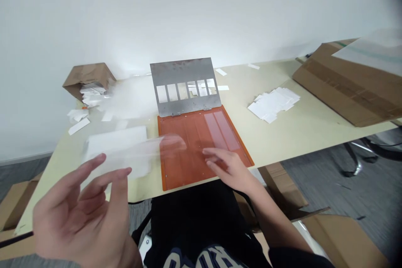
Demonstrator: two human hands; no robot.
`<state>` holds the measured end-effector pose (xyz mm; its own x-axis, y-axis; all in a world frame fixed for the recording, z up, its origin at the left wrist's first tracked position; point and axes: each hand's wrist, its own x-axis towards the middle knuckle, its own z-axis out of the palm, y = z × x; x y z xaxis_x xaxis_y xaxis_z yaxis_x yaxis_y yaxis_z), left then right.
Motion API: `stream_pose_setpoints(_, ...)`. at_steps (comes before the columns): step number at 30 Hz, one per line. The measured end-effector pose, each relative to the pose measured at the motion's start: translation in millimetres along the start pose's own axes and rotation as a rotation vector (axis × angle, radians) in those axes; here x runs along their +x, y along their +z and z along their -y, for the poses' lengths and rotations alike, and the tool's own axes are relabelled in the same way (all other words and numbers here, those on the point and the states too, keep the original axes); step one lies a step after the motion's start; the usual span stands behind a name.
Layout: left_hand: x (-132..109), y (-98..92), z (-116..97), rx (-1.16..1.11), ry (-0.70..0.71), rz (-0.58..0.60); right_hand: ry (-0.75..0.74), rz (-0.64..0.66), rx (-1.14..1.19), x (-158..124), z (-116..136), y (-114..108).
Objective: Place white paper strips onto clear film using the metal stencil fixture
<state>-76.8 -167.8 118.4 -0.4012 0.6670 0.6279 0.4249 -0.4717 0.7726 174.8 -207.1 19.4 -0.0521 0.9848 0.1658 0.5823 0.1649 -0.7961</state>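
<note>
Item under inspection: a thin, clear plastic film (135, 150), carried above the table, its far end over the left part of the orange board. Its outline is blurred, so its exact edges cannot be confirmed.

The left hand (73, 217) is raised at the near end of the film with its fingers widely spread and curved. Whether they pinch the film cannot be told. A light fingertip hold would plausibly keep the film clear of the surface below. The right hand (228, 169) is open in a loose, wide spread, holding nothing, with its fingertips at or just above the board.

That flat, orange rectangular board (177, 163) lies at the table's near edge, within reach of both hands. 2 pale, translucent strips (218, 130) lie side by side on its right half. A grey steel plate (185, 71) with 6 rectangular cut-outs (161, 94) is joined to the far edge by 2 small hinges (191, 111) and stands raised, apparently leaving the board's face uncovered.

A white rectangular sheet (116, 144) lies left of the board, under the film. A loose stack of white paper pieces (273, 104) sits to the right. White paper scraps (92, 96) spill from a tipped brown paper bag (88, 77) at far left. A flattened brown cardboard box (342, 83) lies at far right on the cream table (301, 142).
</note>
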Motion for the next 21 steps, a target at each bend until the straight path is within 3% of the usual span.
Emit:
stream_pose_setpoints(3,4,0.3,10,-0.09,0.108,-0.047,0.009,-0.141,-0.091,4,-5,5)
stream_pose_setpoints(8,2,3.8,22,-0.099,0.103,0.04,-0.129,0.04,-0.108,21,-2,22)
stream_pose_setpoints(13,-8,-4.6,24,-0.1,0.097,0.097,-0.115,-0.073,-0.071,20,-3,33)
stream_pose_setpoints(17,-16,-8.0,24,-0.15,0.104,0.131,-0.148,-0.318,0.044,16,-13,36)
stream_pose_setpoints(21,-23,-3.9,25,-0.188,0.04,0.193,-0.222,-0.379,0.065,14,-10,39)
